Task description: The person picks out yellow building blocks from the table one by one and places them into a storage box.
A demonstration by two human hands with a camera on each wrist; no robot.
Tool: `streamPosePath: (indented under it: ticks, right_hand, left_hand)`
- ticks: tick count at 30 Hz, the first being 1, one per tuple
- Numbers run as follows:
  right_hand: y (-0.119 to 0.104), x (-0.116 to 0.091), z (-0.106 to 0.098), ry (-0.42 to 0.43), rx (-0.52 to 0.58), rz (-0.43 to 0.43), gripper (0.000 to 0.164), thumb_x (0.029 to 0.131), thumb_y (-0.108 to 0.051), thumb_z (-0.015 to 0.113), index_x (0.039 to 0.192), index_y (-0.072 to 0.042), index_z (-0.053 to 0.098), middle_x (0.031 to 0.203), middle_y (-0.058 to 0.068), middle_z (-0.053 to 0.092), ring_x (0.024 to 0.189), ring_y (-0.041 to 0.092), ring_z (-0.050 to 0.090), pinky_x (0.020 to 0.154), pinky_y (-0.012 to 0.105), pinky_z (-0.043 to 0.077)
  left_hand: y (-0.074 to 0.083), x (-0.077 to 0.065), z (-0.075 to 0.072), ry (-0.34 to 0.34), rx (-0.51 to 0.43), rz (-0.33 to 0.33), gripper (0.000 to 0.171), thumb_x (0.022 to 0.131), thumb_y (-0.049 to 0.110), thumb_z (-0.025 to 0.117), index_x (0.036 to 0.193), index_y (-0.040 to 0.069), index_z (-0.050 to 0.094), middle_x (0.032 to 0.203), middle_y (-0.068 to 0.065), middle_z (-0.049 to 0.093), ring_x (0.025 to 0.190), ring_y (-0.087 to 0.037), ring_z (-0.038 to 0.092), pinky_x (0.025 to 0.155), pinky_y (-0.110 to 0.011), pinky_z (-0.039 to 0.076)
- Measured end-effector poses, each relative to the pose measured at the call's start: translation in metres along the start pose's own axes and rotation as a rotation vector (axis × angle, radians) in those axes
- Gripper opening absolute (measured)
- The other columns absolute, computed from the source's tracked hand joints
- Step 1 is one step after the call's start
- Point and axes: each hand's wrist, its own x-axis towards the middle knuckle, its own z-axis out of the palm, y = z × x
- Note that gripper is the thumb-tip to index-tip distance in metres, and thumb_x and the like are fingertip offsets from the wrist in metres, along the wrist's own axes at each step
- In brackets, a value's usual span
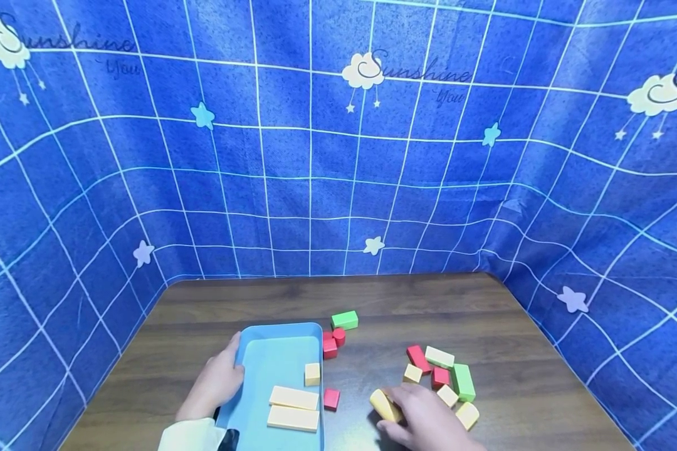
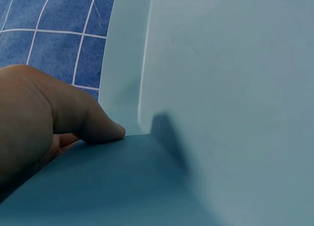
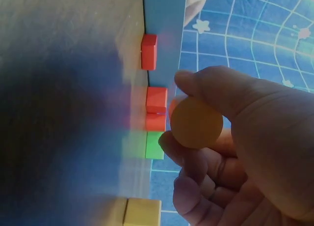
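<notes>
My left hand [image 1: 217, 382] grips the left wall of a light blue tray [image 1: 282, 330], its thumb bent over the rim in the left wrist view. Inside the tray lie two long pale wooden blocks [image 1: 293, 418] and a small pale cube [image 1: 312, 374]. My right hand [image 1: 425, 413] pinches a yellow cylinder block [image 1: 385, 406] between thumb and fingers, to the right of the tray. In the right wrist view the round end of this cylinder [image 3: 196, 122] faces the camera.
Beside the tray's right wall are a red cube [image 1: 331, 399], more red blocks [image 1: 330, 348] and a green block [image 1: 345, 320]. Past my right hand sits a loose group with a green block [image 1: 463, 383], a red block [image 1: 419, 359] and several pale ones. A blue curtain [image 1: 338, 156] surrounds the wooden table [image 1: 214, 300].
</notes>
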Motion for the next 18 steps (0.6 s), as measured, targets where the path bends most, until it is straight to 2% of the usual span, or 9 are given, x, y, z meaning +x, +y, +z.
streamPosePath:
  ticks: [6, 8, 12, 14, 18]
  right_hand:
    - [-0.003, 0.006, 0.000, -0.046, 0.028, 0.002, 0.028, 0.083, -0.051, 0.067, 0.092, -0.025, 0.062, 0.066, -0.018, 0.042, 0.062, 0.001, 0.042, 0.051, 0.020, 0.037]
    - [-0.003, 0.008, 0.002, -0.025, 0.026, -0.001, 0.030, 0.084, -0.053, 0.064, 0.091, -0.025, 0.065, 0.065, -0.019, 0.043, 0.062, 0.000, 0.042, 0.050, 0.020, 0.039]
    - [-0.005, 0.010, 0.004, 0.035, 0.013, -0.002, 0.028, 0.086, -0.051, 0.062, 0.092, -0.024, 0.069, 0.067, -0.020, 0.047, 0.064, -0.002, 0.044, 0.053, 0.021, 0.044]
    - [-0.007, 0.011, 0.004, 0.056, 0.007, -0.004, 0.026, 0.086, -0.048, 0.064, 0.092, -0.024, 0.070, 0.068, -0.020, 0.048, 0.066, -0.002, 0.045, 0.055, 0.022, 0.045]
    - [-0.010, 0.014, 0.002, 0.071, 0.009, 0.008, 0.024, 0.086, -0.047, 0.065, 0.092, -0.024, 0.069, 0.070, -0.019, 0.051, 0.067, -0.001, 0.046, 0.056, 0.024, 0.046]
  left_hand:
    - [-0.001, 0.001, 0.000, 0.003, 0.004, 0.006, 0.066, 0.094, 0.008, 0.042, 0.150, 0.005, 0.008, 0.147, -0.025, 0.027, 0.124, -0.039, 0.035, 0.098, -0.065, 0.032]
    - [-0.002, 0.001, 0.000, 0.008, 0.007, 0.010, 0.066, 0.093, 0.009, 0.042, 0.150, 0.005, 0.008, 0.147, -0.025, 0.027, 0.125, -0.040, 0.033, 0.098, -0.065, 0.032]
    - [-0.001, 0.001, 0.001, 0.011, 0.007, 0.005, 0.066, 0.094, 0.009, 0.042, 0.151, 0.006, 0.008, 0.147, -0.025, 0.028, 0.113, -0.034, 0.046, 0.088, -0.057, 0.043]
    - [-0.001, 0.000, 0.001, 0.009, 0.006, 0.003, 0.066, 0.094, 0.009, 0.042, 0.151, 0.006, 0.008, 0.147, -0.025, 0.029, 0.108, -0.031, 0.048, 0.086, -0.053, 0.045]
    - [0.001, -0.001, 0.000, 0.014, 0.009, 0.009, 0.067, 0.093, 0.009, 0.043, 0.150, 0.005, 0.009, 0.146, -0.025, 0.029, 0.115, -0.035, 0.045, 0.092, -0.060, 0.041]
